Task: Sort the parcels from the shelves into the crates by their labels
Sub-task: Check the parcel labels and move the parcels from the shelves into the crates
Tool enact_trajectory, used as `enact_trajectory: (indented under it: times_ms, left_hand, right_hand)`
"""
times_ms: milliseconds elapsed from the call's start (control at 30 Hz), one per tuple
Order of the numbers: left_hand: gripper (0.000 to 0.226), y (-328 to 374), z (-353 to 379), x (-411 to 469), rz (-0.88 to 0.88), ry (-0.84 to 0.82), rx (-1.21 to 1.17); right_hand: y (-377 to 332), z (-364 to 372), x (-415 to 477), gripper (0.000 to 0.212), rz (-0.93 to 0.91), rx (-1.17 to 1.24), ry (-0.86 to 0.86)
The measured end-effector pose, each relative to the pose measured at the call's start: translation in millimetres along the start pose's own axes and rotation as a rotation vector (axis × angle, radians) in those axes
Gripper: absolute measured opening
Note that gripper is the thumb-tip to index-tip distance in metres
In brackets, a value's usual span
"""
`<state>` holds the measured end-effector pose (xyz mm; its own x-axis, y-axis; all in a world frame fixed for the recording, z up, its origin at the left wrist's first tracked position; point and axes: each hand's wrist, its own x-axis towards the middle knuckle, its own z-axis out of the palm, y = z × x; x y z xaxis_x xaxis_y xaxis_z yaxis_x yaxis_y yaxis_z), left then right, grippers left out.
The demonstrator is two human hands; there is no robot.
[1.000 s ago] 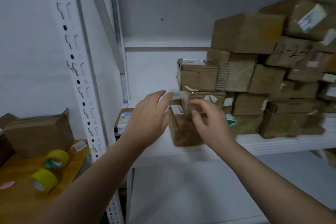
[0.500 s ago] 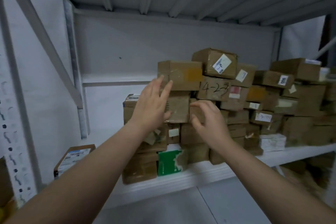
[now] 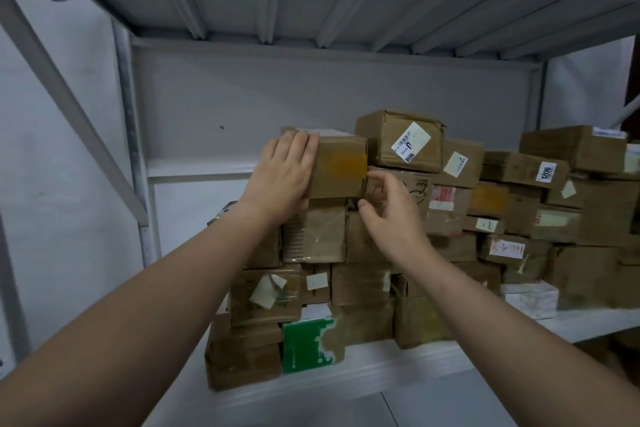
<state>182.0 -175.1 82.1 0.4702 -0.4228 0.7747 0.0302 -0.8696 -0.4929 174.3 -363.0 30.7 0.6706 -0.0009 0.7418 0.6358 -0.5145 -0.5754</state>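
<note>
Across the centre of the frame, a white shelf [image 3: 381, 381] carries a stack of cardboard parcels [image 3: 450, 218]. Uppermost at centre-left sits the chosen parcel [image 3: 341, 166], its label not visible. Left hand [image 3: 282, 177] lies flat against its left end, fingers straight and together; right hand [image 3: 391, 218] hovers just beside its lower right corner, fingers spread, holding nothing. Step, judged: pick-up. Next move likely needs right-hand contact, then a level lift.

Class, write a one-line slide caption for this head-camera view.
Left hand rests on the top-left parcel of the stack on the shelf; right hand hovers by its right edge.
</note>
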Motion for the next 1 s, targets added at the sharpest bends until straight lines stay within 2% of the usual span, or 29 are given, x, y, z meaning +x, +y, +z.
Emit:
enact_trajectory:
  times_ms: [133,267,333,400,433,533,600,667,700,833,867,1000]
  left_hand:
    - [0.098,-10.8,-5.9,-16.0,-0.097,0.155,-0.065]
    - [0.100,-27.1,-11.2,-50.3,-0.106,0.336,-0.168]
    - [0.097,-30.6,-11.1,-71.6,-0.078,0.391,-0.162]
    - [0.091,-33.3,-9.6,-90.0,-0.034,0.425,-0.137]
    - [0.088,-35.0,-8.6,-97.0,-0.014,0.434,-0.133]
    - [0.084,-42.7,-7.2,-110.8,0.010,0.412,-0.118]
    - [0.083,-47.7,-9.4,-115.9,0.031,0.356,-0.151]
    - [0.074,-50.2,-15.0,-118.3,0.032,0.285,-0.315]
    - [0.070,-49.7,-18.8,-118.5,-0.011,0.240,-0.470]
    - [0.061,-43.3,-38.6,-114.6,-0.463,0.097,-1.275]
    - [0.062,-43.0,-38.8,-113.4,-0.534,0.078,-1.387]
    - [0.060,-43.1,-35.3,-112.8,-0.624,-0.017,-1.750]
  right_hand:
    - [-4.7,7.5,0.4,0.036,-0.029,0.120,0.031]
    - [-30.3,15.2,-1.1,0.030,0.161,0.529,-0.047]
    - [-45.3,19.1,0.5,0.048,0.286,0.740,-0.137]
    - [-55.6,25.0,1.4,0.075,0.353,0.809,-0.205]
    - [-58.4,29.0,1.0,0.079,0.372,0.805,-0.229]
    - [-63.5,44.1,-3.5,0.064,0.399,0.790,-0.268]
    - [-64.5,52.5,-6.6,0.053,0.402,0.831,-0.235]
    - [-64.1,56.1,-10.1,0.048,0.370,0.855,-0.166]
    - [-63.2,56.8,-11.7,0.049,0.339,0.864,-0.136]
    - [-61.5,56.6,-19.1,0.052,0.198,0.922,-0.103]
    - [-62.5,56.2,-20.7,0.053,0.165,0.911,-0.104]
    - [-64.2,54.4,-23.5,0.055,0.058,0.834,-0.126]
